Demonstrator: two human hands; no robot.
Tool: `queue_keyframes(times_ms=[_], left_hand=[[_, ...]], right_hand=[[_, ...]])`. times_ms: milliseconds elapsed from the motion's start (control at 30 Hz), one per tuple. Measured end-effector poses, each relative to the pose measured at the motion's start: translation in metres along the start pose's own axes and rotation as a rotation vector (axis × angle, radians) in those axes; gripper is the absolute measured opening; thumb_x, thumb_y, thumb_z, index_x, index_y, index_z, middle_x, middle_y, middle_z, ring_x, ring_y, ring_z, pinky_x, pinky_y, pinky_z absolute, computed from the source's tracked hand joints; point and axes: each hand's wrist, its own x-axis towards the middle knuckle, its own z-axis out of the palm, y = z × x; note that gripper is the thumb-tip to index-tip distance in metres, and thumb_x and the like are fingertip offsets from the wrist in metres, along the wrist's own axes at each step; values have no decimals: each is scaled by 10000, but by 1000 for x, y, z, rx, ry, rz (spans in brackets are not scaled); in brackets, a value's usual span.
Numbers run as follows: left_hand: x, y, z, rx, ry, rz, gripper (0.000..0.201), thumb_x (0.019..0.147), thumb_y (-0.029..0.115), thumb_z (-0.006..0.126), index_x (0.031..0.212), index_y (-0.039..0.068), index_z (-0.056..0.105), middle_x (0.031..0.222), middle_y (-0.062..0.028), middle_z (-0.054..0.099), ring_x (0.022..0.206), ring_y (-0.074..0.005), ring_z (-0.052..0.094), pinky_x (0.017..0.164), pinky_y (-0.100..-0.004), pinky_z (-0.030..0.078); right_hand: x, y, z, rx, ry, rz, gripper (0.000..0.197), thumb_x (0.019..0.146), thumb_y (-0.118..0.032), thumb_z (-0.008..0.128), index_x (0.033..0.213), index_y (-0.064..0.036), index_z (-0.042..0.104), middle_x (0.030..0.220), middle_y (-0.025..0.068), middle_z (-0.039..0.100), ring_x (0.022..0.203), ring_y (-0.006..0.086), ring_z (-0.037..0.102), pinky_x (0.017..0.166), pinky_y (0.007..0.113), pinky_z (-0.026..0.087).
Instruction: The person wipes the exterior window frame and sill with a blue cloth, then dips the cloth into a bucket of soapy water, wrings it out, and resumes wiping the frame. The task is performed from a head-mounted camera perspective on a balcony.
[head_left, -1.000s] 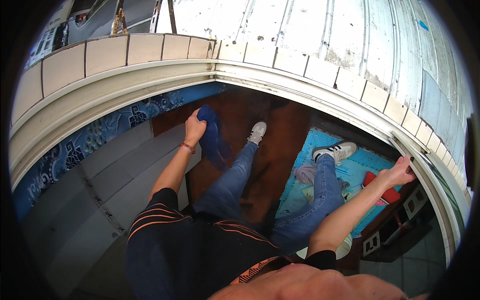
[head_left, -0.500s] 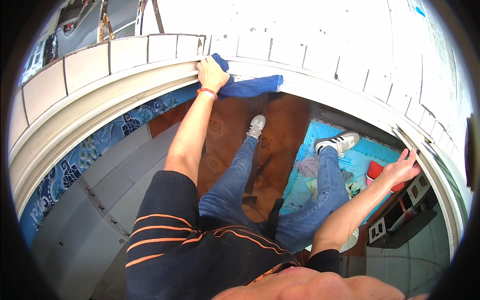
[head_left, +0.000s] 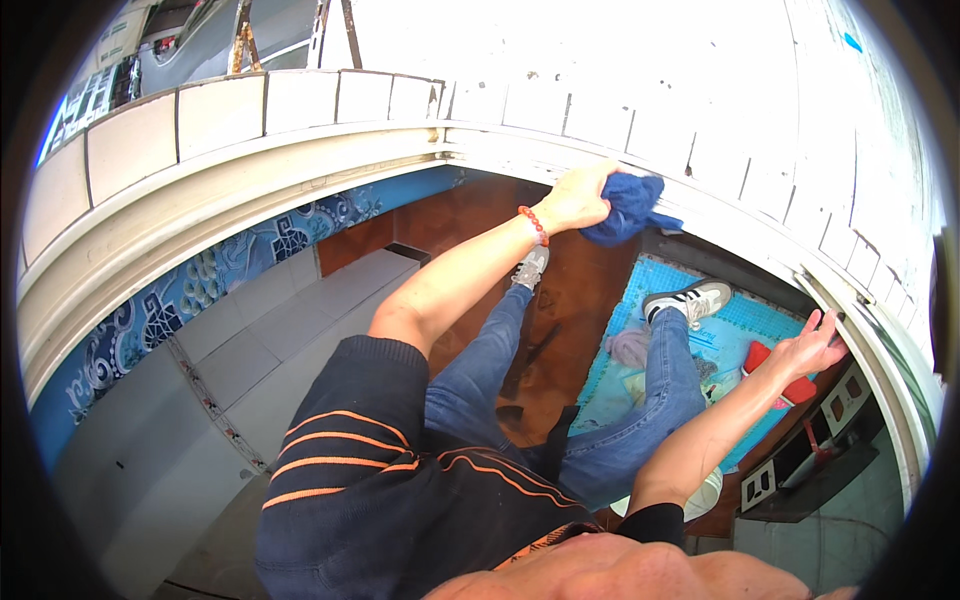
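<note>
cloth, deep blue and bunched

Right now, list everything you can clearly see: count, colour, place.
Window frame: one, off-white, across view
Cloth: one, blue, at window frame
Tiles: many, pale, beyond frame
Wall band: one, patterned blue, left
Floor: one, brown, centre
Mat: one, turquoise, right
Rag: one, grey, on mat
Red things: count unclear, red, right
Bucket: one, white, lower right
Shoes: two, grey-white, floor and mat
Jeans: one pair, blue, centre
Shirt: one, black-orange, bottom
Bracelet: one, red, upper centre
Left hand: one, holding cloth
Right hand: one, beside frame
</note>
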Motion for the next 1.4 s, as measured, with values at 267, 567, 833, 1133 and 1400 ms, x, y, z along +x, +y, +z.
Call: queue_keyframes(times_ms=[267,567,833,1133,1400], left_hand=[[-66,-7,-131,882,565,64,470,665,-93,553,1088,113,556,1058,-134,538,982,-325,530,818,-384,461],[-14,-77,6,650,447,34,248,786,117,618,1034,117,625,1071,-104,531,993,-291,504,855,-368,433],[42,114,162,208,118,811,318,731,48,602,1048,58,577,1104,-126,552,990,-306,532,834,-381,449],[90,141,231,600,19,994,428,711,56,534,1129,-3,462,1017,-113,527,889,-224,513,716,-299,450],[45,62,131,688,-75,722,593,552,18,681,1104,38,466,987,-93,506,913,-265,499,775,-342,457]], right_hand=[[6,-4,-8,-6,-15,-23,548,817,-15,554,1317,-67,335,1226,95,484,1080,198,486,859,364,406],[4,1,-10,108,-34,11,484,835,8,525,1283,-64,359,1201,62,462,1066,163,470,853,335,415],[10,4,-25,172,10,11,482,832,3,514,1280,-5,336,1193,96,478,1038,154,472,822,281,380],[18,8,-33,175,-8,69,401,840,-66,561,1221,-32,440,1167,62,501,985,113,494,812,261,414],[10,10,-34,117,-29,102,452,825,-55,557,1238,21,392,1206,115,467,1022,174,481,812,283,411]])
